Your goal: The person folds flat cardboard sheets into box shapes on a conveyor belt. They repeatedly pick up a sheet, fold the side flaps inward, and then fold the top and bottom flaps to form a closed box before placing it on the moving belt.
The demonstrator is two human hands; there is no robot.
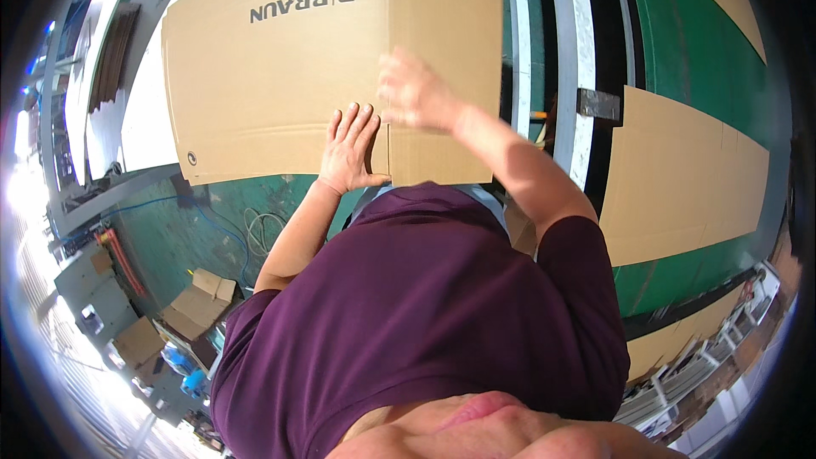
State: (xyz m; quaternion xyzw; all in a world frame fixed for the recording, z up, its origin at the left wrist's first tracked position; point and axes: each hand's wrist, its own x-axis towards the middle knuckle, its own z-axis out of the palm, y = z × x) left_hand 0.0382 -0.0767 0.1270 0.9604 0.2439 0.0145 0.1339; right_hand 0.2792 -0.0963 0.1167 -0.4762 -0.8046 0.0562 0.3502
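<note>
The left hand [350,151] lies flat, fingers spread, on the near edge of a large flattened cardboard sheet [280,76] at far centre. The right hand [412,89], blurred, rests on the same sheet just right of it; whether it grips, I cannot tell.

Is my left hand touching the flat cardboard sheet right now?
Touching. The head view shows the left hand lying palm down with spread fingers on the flat cardboard sheet, near its lower edge.

Right hand [412,93] motion-blurred, grip perhaps loose, flat cardboard sheet [280,76] cut off by top edge
</note>
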